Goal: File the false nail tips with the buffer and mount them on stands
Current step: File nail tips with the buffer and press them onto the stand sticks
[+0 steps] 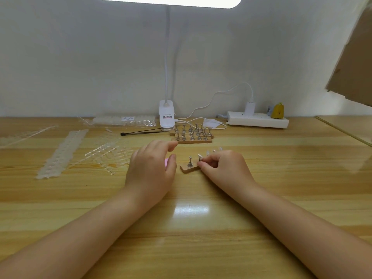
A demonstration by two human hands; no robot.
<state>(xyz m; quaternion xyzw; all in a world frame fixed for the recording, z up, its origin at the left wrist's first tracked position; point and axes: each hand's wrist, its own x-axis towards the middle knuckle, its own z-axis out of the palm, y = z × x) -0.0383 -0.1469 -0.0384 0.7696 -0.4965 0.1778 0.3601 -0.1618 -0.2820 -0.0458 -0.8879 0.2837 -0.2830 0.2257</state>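
The right hand (pixel 223 166) pinches a stand (pixel 199 160) capped with a nail tip (pixel 199 156), apparently seating it on the small wooden base (pixel 188 169) beside a bare stand (pixel 190 162); the left hand (pixel 153 168) hovers relaxed, fingers loose, over something pink (pixel 166 163), perhaps the buffer; spare stands (pixel 191 133) wait farther back on the counter (pixel 281 178); loose tips (pixel 104 154) lie left, within reach.

Two bare forearms and hands, nothing worn

The left hand (pixel 150 170) and right hand (pixel 227 170) show no rings, watch or bracelets; both forearms are uncovered to the frame's edge, no sleeve in view; fingers (pixel 172 146) have short nails.
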